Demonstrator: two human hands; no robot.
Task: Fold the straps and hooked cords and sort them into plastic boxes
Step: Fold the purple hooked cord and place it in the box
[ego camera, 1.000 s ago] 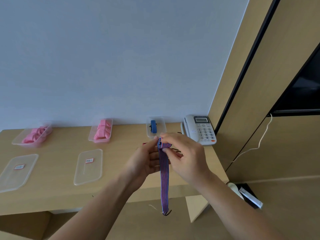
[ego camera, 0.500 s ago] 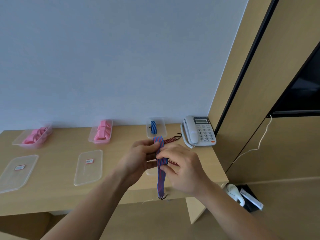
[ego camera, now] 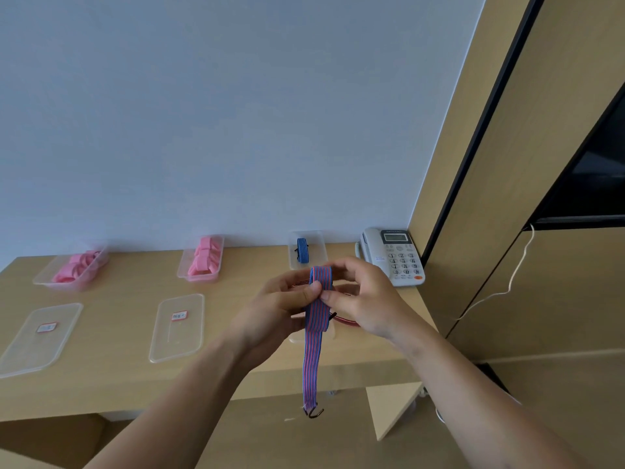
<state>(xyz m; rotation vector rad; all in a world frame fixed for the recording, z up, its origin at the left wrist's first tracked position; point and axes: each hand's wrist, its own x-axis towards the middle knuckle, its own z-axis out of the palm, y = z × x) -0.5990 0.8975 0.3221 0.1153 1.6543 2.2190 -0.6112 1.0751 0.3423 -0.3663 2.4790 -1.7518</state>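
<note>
Since we have doubled the top of the striped hooked cord into 1 short fold, where 1 second ago it hung almost straight, our left hand and right hand both pinch that fold above the desk. Its hook dangles below, so more folding remains before boxing.

The telephone at the right end of the table carries the only characters that can be read. Its keypad shows the digits 1 to 9 in three rows, with 0 in the middle of the bottom row and # to its right. The small print above its display is too fine to read. The left lid and the middle lid each bear a red-bordered white label; the writing on both is too blurred to read.
</note>
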